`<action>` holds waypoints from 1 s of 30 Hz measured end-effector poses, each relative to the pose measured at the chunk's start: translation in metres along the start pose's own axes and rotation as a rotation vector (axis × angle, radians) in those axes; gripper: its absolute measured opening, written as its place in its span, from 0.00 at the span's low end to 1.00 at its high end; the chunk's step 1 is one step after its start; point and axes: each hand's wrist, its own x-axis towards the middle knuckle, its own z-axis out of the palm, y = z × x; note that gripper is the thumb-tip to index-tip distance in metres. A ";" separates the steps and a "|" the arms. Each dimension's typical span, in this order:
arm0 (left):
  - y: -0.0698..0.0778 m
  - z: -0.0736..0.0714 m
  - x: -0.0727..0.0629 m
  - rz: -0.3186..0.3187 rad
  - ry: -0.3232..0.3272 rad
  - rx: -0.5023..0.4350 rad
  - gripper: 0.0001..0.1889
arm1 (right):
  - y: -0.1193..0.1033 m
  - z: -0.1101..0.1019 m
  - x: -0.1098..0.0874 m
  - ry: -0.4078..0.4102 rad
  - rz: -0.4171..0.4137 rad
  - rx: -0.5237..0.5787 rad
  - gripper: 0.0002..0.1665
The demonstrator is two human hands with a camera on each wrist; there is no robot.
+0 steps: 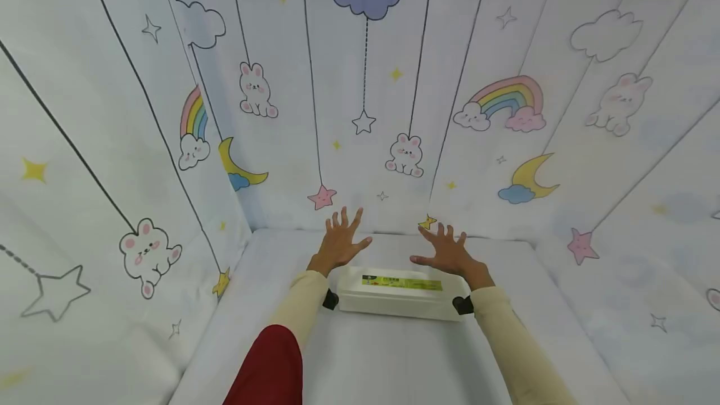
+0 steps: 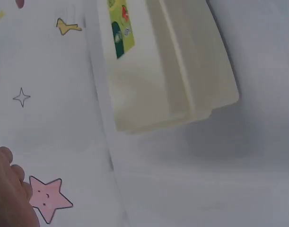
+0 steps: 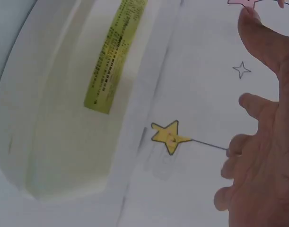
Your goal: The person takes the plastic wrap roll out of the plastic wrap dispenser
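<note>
A long off-white plastic box [image 1: 402, 305] with a yellow-green label [image 1: 402, 283] lies crosswise on the white table, its lid on. Above its left end my left hand [image 1: 339, 244] is held with the fingers spread, holding nothing. My right hand [image 1: 448, 254] hovers over the right end, fingers spread as well and nothing in it. Both wrist views show a gap between hand and box. In the left wrist view the box [image 2: 139, 94] shows one end, with only part of the left hand [image 2: 9, 194] at the edge. The right wrist view has the box [image 3: 73, 146] beside the right hand [image 3: 265, 142].
White cloth walls [image 1: 360, 161] printed with rabbits, stars, clouds and rainbows stand behind and at both sides of the white tabletop [image 1: 394, 361]. The back wall rises close behind the box. Each wrist wears a small black camera mount [image 1: 330, 299].
</note>
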 end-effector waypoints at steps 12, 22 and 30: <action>-0.065 0.030 -0.067 -0.151 -0.036 -0.478 0.66 | -0.007 0.045 -0.004 -0.164 -0.160 0.112 0.72; -0.085 0.084 -0.081 -0.092 -0.074 -0.702 0.66 | -0.006 0.060 -0.001 -0.210 -0.152 0.135 0.70; -0.092 0.126 -0.082 -0.108 -0.006 -0.888 0.60 | -0.003 0.076 0.001 -0.188 -0.147 0.156 0.63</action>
